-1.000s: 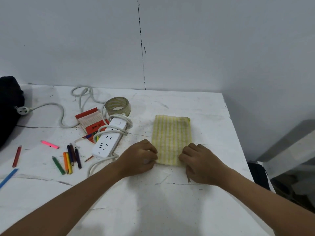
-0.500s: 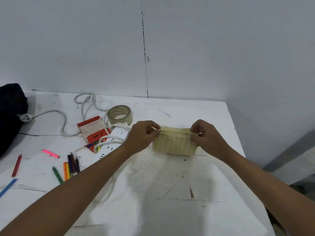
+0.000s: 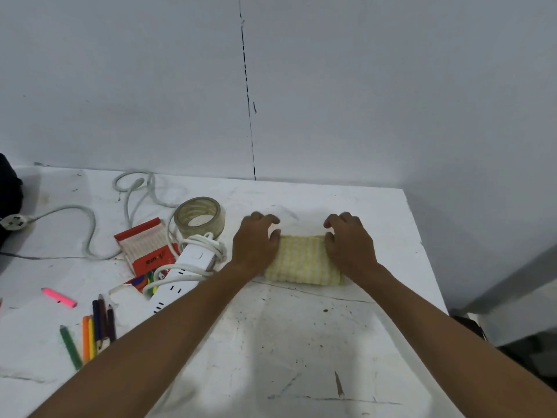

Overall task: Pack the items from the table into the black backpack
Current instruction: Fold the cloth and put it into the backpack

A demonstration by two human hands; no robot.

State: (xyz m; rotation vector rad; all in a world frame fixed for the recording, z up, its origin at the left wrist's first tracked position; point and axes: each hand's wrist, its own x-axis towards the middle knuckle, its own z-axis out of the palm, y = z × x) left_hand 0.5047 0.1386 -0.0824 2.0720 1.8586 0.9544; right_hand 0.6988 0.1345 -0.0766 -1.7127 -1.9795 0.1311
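A yellow striped cloth (image 3: 301, 263) lies folded in half on the white table (image 3: 301, 342), right of centre. My left hand (image 3: 256, 241) rests on its left end and my right hand (image 3: 349, 241) on its right end. Both press it down, the fingers loosely bent over the far edge. Only a sliver of the black backpack (image 3: 9, 200) shows at the far left edge of the view.
Left of the cloth are a clear tape roll (image 3: 199, 217), a white power strip (image 3: 184, 273) with its coiled cord and plug (image 3: 13, 223), a red pencil box (image 3: 144, 248), several coloured pencils (image 3: 96, 327) and a pink marker (image 3: 58, 298). The table's right edge drops off near the cloth.
Both hands lifted the cloth's near edge, folded it over to the far edge and now press the halved cloth flat on the table.
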